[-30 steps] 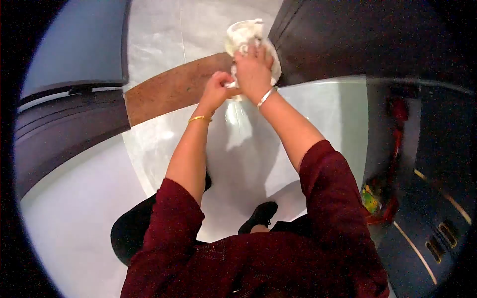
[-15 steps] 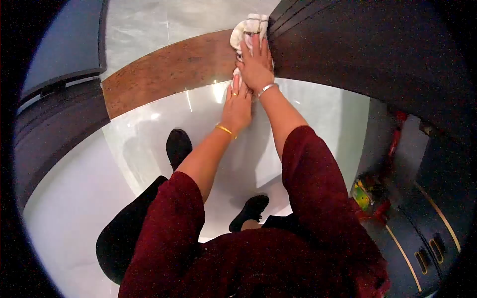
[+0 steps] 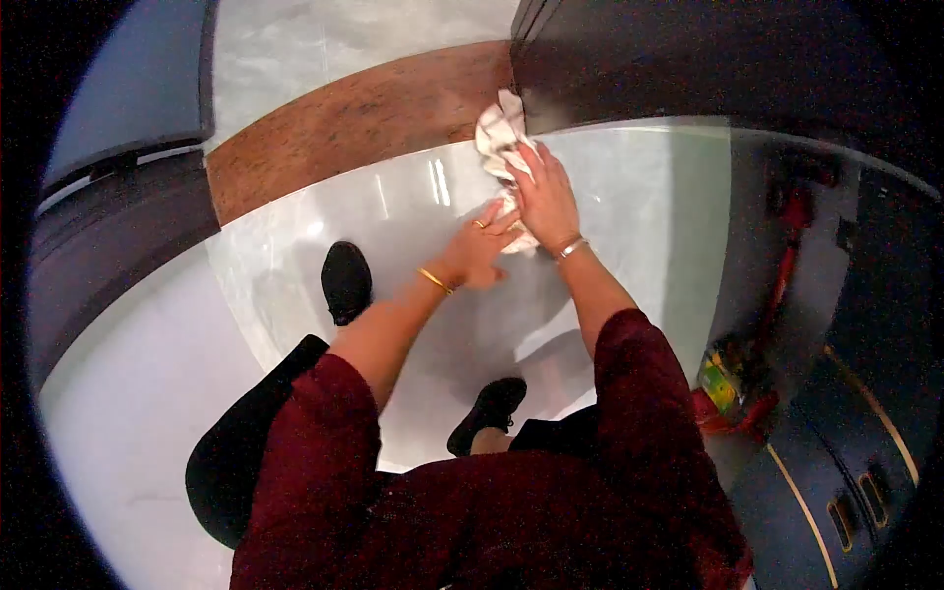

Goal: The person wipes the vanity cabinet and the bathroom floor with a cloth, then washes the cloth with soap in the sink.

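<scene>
A crumpled white cloth with dark lines lies on the pale shiny floor, its far end at the edge of the brown threshold strip. My right hand, a silver bangle at its wrist, presses on the cloth's right side with fingers stretched forward. Beside it on the left, my left hand has its fingers spread, their tips touching the near part of the cloth. It wears a ring and a gold bangle. The palms hide part of the cloth.
Dark wooden panelling rises at the upper right, and a blue-grey door stands at the upper left. A red object with a yellow-green pack is by the dark cabinet. My black shoes rest on the floor.
Both hands and the cloth have come back from the foot of the dark panel toward me, off the brown strip onto the pale floor. The left hand's fingers have spread and turned rightward.
</scene>
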